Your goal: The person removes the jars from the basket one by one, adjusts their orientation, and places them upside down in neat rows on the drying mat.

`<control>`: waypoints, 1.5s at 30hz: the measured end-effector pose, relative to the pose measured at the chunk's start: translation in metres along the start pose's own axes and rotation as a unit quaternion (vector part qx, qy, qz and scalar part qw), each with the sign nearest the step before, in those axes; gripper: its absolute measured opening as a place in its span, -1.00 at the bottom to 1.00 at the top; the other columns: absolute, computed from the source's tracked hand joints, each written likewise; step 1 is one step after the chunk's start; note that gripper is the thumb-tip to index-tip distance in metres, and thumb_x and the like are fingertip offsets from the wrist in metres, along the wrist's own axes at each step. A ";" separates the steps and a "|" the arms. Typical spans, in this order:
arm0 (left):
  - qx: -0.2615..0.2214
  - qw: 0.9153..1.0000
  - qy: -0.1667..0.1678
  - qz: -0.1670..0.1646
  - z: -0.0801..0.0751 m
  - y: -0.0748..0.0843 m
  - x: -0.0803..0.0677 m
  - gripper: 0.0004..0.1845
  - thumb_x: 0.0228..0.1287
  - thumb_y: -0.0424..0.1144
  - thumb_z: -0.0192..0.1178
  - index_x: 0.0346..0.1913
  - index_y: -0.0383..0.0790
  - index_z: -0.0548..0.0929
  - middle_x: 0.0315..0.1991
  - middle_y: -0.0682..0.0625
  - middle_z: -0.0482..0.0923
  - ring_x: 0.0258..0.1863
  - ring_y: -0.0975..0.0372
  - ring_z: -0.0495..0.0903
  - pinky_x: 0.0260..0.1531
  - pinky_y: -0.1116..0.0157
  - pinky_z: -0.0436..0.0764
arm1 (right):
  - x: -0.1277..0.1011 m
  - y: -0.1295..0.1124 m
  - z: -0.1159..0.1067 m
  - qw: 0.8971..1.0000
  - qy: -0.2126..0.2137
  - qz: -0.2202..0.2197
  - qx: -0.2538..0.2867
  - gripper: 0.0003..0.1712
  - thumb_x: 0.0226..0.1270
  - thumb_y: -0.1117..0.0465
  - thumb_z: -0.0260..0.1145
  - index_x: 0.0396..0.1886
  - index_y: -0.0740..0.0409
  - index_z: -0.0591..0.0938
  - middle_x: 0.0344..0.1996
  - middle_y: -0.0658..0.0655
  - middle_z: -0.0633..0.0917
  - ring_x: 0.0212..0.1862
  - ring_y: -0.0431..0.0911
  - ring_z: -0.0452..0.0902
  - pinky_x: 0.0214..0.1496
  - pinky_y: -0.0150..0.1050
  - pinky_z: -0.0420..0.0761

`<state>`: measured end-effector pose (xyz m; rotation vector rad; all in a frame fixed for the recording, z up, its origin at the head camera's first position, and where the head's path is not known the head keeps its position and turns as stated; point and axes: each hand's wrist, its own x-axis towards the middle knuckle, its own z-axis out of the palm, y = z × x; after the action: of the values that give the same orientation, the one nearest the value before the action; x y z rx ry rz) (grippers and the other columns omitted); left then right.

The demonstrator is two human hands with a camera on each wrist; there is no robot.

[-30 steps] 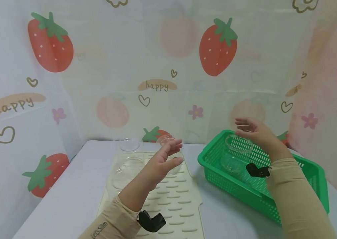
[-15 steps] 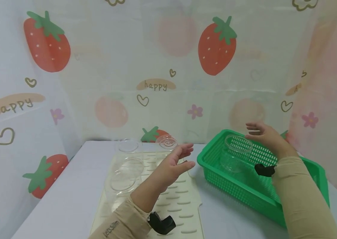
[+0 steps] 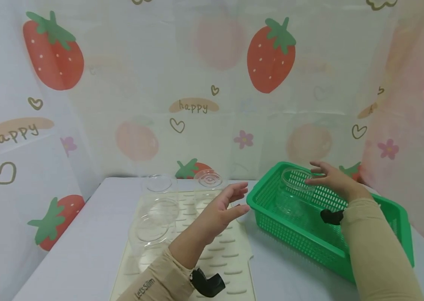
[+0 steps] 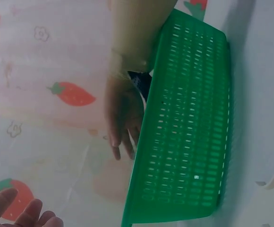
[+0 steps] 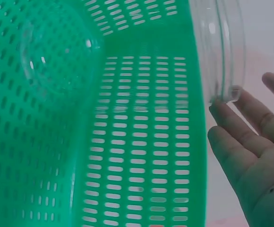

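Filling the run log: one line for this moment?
right hand: open, at jar rim in green basket | left hand: open, above mat

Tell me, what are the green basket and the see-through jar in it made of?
The green basket looks like moulded plastic: bright even colour, rows of neat slots, slight shine. The jar is clear and glossy with a thin rim; it could be glass or hard plastic, the look alone doesn't settle it.

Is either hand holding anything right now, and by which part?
Nothing is held. The right hand reaches open at the rim of the clear jar in the green basket; the left hand hovers open.
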<state>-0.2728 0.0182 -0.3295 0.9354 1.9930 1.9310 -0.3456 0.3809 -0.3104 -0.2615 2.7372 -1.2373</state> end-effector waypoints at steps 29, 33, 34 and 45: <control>0.000 1.000 -0.001 -0.005 -0.004 -0.002 -0.008 -0.41 0.28 -0.26 0.09 0.34 -0.19 0.17 0.30 -0.10 0.19 0.31 0.10 0.13 0.26 0.18 0.22 | 0.007 0.019 0.011 0.997 -0.062 0.028 -0.028 0.10 0.11 -0.05 0.34 0.40 0.34 -0.09 0.33 0.45 0.05 0.33 0.34 -0.06 0.21 0.20 0.22; -0.001 1.000 0.000 -0.009 -0.004 -0.001 -0.008 -0.41 0.28 -0.26 0.09 0.34 -0.18 0.17 0.30 -0.09 0.19 0.31 0.10 0.13 0.26 0.17 0.22 | 0.006 0.020 0.013 0.996 -0.083 0.035 -0.029 0.15 0.07 -0.05 0.36 0.40 0.35 -0.12 0.33 0.45 0.04 0.33 0.34 -0.06 0.22 0.19 0.22; -0.001 1.000 0.001 -0.009 -0.004 -0.002 -0.008 -0.41 0.28 -0.26 0.09 0.34 -0.17 0.17 0.30 -0.09 0.19 0.31 0.10 0.13 0.26 0.17 0.23 | 0.007 0.020 0.014 0.995 -0.086 0.034 -0.032 0.15 0.06 -0.04 0.37 0.40 0.35 -0.12 0.33 0.45 0.05 0.32 0.34 -0.05 0.22 0.18 0.23; -0.003 1.000 0.001 -0.011 -0.005 -0.004 -0.009 -0.41 0.28 -0.27 0.10 0.34 -0.16 0.18 0.30 -0.08 0.19 0.30 0.11 0.13 0.26 0.17 0.23 | 0.008 0.012 0.018 0.995 -0.080 0.023 -0.061 0.09 0.12 -0.11 0.30 0.42 0.26 -0.09 0.28 0.42 0.17 0.29 0.32 0.08 0.17 0.19 0.29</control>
<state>-0.2704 0.0091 -0.3350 0.9056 1.9884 1.9270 -0.3509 0.3738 -0.3322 -0.2952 2.6684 -0.9932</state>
